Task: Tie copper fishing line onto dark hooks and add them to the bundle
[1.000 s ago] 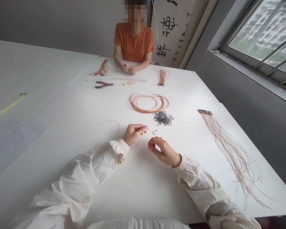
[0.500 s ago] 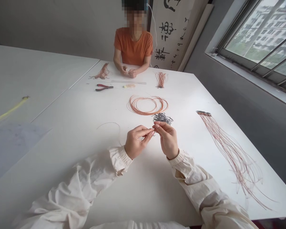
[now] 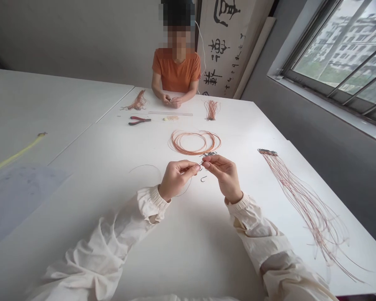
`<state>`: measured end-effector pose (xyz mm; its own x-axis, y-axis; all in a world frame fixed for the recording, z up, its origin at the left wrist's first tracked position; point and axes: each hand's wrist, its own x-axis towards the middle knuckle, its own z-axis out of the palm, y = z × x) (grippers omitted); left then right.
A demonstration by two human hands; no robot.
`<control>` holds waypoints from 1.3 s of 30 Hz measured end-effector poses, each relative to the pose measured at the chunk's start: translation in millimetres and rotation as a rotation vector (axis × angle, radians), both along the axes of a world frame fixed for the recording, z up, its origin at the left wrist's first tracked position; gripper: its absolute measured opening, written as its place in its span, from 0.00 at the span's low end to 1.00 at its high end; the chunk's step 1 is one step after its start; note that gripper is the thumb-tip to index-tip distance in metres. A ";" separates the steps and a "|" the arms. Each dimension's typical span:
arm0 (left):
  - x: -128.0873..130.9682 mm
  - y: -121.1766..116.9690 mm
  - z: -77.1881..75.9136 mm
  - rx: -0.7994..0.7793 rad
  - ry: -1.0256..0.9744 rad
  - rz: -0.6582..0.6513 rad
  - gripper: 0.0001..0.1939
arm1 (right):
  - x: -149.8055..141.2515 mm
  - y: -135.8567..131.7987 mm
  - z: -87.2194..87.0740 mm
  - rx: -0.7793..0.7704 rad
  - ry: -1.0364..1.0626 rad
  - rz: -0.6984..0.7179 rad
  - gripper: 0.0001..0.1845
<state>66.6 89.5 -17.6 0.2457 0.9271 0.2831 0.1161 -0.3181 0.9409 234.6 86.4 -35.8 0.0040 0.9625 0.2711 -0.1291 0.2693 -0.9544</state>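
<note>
My left hand (image 3: pixel 177 177) is closed in a pinch, its thumb and forefinger on a thin fishing line (image 3: pixel 156 167) that curves across the table beneath it. Facing it, my right hand (image 3: pixel 223 175) pinches a small dark fish hook (image 3: pixel 201 169), mostly covered by the fingertips. The fingertips of both hands nearly meet, so exactly how line and hook join is hidden. On the table just below lies a loose fish hook (image 3: pixel 203 179). A pile of dark hooks (image 3: pixel 210 154) sits behind my right fingers, partly covered.
Beyond the hands lies a coil of orange line (image 3: pixel 191 152). Hooks tied to long reddish lines (image 3: pixel 296 190) stretch along the right. Across the table (image 3: pixel 175 259) a co-worker (image 3: pixel 176 73) handles something small near pliers (image 3: pixel 139 121), a ruler (image 3: pixel 171 113) and more line bundles (image 3: pixel 212 110).
My hands have shifted slightly and my right wrist has moved a little right. The loose hook below the fingers is now plainly visible. The view has tilted up slightly.
</note>
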 end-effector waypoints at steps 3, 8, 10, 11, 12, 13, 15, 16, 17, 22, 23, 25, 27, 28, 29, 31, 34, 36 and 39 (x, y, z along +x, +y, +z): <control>-3.5 0.7 7.5 -0.101 -0.051 -0.061 0.11 | 10.4 3.0 6.9 0.042 -0.081 0.048 0.10; -7.1 -0.8 13.3 -0.160 -0.007 -0.077 0.12 | 30.0 0.6 25.3 0.108 -0.224 0.129 0.08; -8.9 -1.3 15.3 -0.188 0.064 -0.074 0.12 | 37.7 -5.0 36.2 0.176 -0.281 0.126 0.06; -9.8 -1.7 16.3 -0.212 0.101 -0.082 0.12 | 40.2 -8.4 41.4 0.211 -0.312 0.126 0.05; -10.6 -2.3 17.2 -0.241 0.135 -0.103 0.12 | 41.5 -11.8 46.0 0.242 -0.346 0.134 0.04; -11.3 -3.0 17.9 -0.269 0.160 -0.138 0.12 | 41.6 -15.0 49.7 0.266 -0.386 0.148 0.03; -12.5 -4.8 19.1 -0.309 0.173 -0.233 0.11 | 39.0 -19.5 53.5 0.288 -0.474 0.189 0.04; -12.9 -5.6 19.5 -0.320 0.162 -0.285 0.11 | 37.1 -20.5 53.7 0.289 -0.517 0.208 0.05; -13.4 -6.4 19.9 -0.329 0.143 -0.330 0.10 | 35.4 -20.7 53.0 0.287 -0.558 0.224 0.05; -15.1 -8.2 23.0 -0.413 0.030 -0.419 0.09 | 34.8 -18.9 47.8 0.266 -0.675 0.204 0.06; -15.2 -8.2 23.6 -0.431 0.015 -0.416 0.09 | 35.5 -19.2 47.8 0.265 -0.678 0.191 0.06; -15.0 -7.8 23.9 -0.453 -0.009 -0.400 0.08 | 35.9 -20.8 48.8 0.264 -0.673 0.178 0.05; -14.8 -7.2 22.9 -0.467 -0.032 -0.377 0.07 | 34.4 -22.9 50.1 0.257 -0.665 0.182 0.05; -14.8 -6.9 22.1 -0.476 -0.046 -0.368 0.07 | 33.2 -23.9 50.5 0.255 -0.663 0.182 0.06; -14.8 -6.6 21.3 -0.485 -0.062 -0.365 0.07 | 31.7 -24.7 50.6 0.256 -0.662 0.177 0.06; -14.9 -6.4 20.2 -0.498 -0.097 -0.370 0.08 | 28.8 -25.7 50.1 0.266 -0.666 0.153 0.06; -14.7 -7.0 20.6 -0.489 -0.135 -0.364 0.09 | 26.0 -26.0 48.2 0.284 -0.669 0.127 0.06; -14.1 -8.3 21.9 -0.446 -0.110 -0.339 0.09 | 25.9 -26.0 47.5 0.289 -0.665 0.123 0.06; -12.7 -11.4 24.0 -0.359 -0.037 -0.308 0.11 | 28.5 -26.0 49.0 0.284 -0.608 0.149 0.05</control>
